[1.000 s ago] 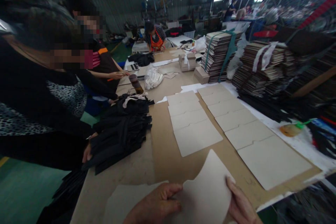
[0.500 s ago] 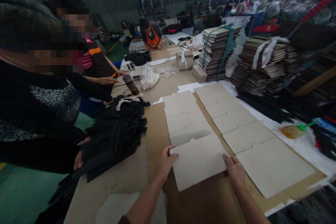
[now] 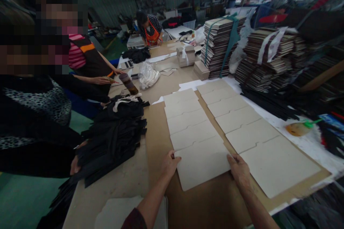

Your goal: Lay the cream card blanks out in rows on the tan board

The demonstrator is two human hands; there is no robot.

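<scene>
A pale grey cardboard sheet (image 3: 202,164) with rounded corners lies at the near end of the left row of overlapping sheets (image 3: 188,125). My left hand (image 3: 170,164) pinches its left edge, thumb on top. My right hand (image 3: 239,168) grips the right edge the same way. To the right runs a second row of overlapping sheets (image 3: 249,128), each with a stepped edge. More loose sheets (image 3: 115,211) are stacked at the table's near edge, partly behind my left forearm.
Black fabric strips (image 3: 110,146) are heaped on the left, where a co-worker's hand (image 3: 76,162) touches them. Tied stacks of boards (image 3: 217,46) stand at the back right. A bottle with a green cap (image 3: 298,128), a dark tumbler (image 3: 128,84) and a plastic bag (image 3: 147,75) are on the table (image 3: 158,157).
The cardboard sheet has come down and forward onto the row, and the dark shadow beyond its far edge is gone. Both my hands keep their hold. The view has shifted slightly.
</scene>
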